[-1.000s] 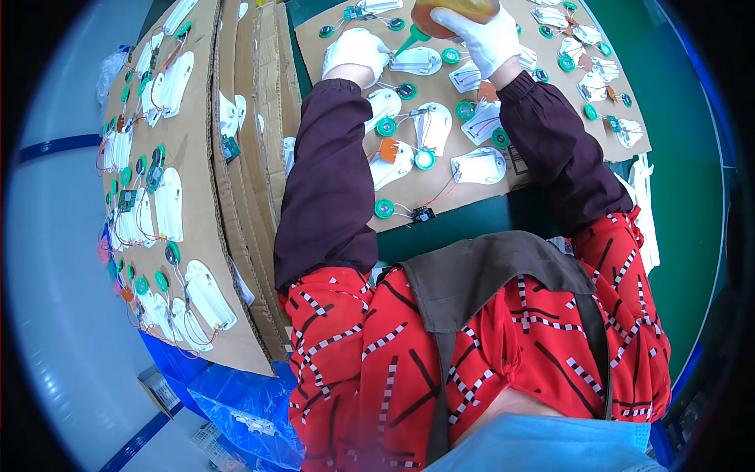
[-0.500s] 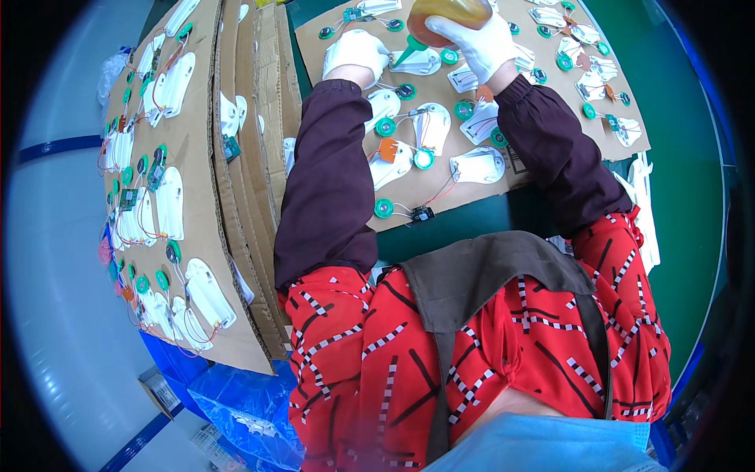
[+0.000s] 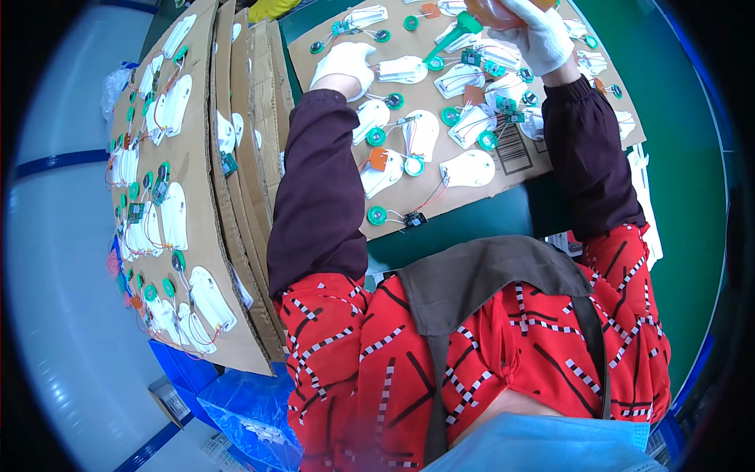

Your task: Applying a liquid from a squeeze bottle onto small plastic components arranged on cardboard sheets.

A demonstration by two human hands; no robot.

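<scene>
the amber bottle [image 3: 494, 14] is clasped above the cardboard [image 3: 409, 193] by the curled fingers of the right hand [image 3: 544, 41]; its green nozzle [image 3: 454, 38] is now shifted rightward from the left hand [image 3: 346, 66], whose finger state cannot be told, so application beside it seems paused

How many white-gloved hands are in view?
2: the left hand by the left end of a white shell, the right hand holding an amber bottle at the top edge.

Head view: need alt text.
A gloved right hand holds an amber bottle, its green nozzle tilted over a cardboard sheet of white parts and wired green discs; the gloved left hand is beside one part. More loaded cardboard sits at left.
</scene>
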